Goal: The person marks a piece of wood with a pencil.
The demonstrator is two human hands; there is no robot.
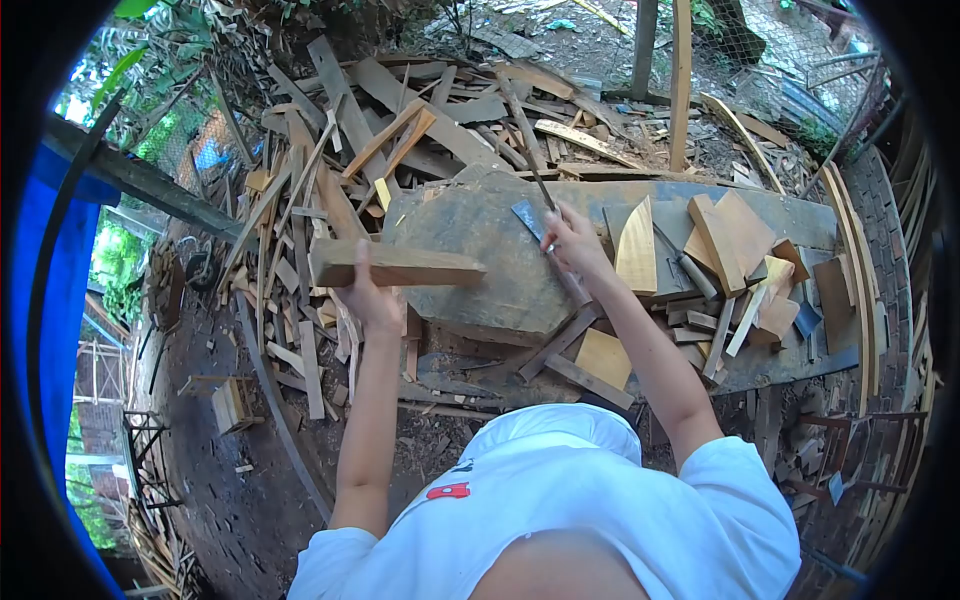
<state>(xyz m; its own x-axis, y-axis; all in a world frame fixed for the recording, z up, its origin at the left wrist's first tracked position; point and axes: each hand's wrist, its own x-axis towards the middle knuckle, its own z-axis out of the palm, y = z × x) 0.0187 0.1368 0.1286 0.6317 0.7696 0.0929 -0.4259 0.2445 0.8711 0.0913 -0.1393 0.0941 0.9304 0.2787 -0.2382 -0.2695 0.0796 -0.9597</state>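
Timber fills nearly all of this yard. The left hand (372, 300) is closed from below around one end of a rectangular brown wooden block (400, 266). The block lies level in the air, and its far end reaches over the near-left edge of a large dark grey worn slab (470, 225) that serves as a bench.

The right hand (575, 242) is clenched on a grey flat-bladed metal tool (526, 218). Its blade points away from the person, low over the slab; I cannot tell whether it touches.

I judge the block to be stiff and solid, but light enough for one hand. Its faces look rough-sawn and dry, so it should not slip. Splinters are possible at the corners. The best place to hold it seems to be the near end, as now, with the fingers well apart from the blade.

On the right part of the slab there is a pale wedge-shaped wooden piece (637, 252) standing on edge, and beside it flat orange-brown offcuts (735, 235) with sharp angles. Behind the slab is a loose heap of grey weathered wooden strips (400, 120), thin, long and crossed over each other.
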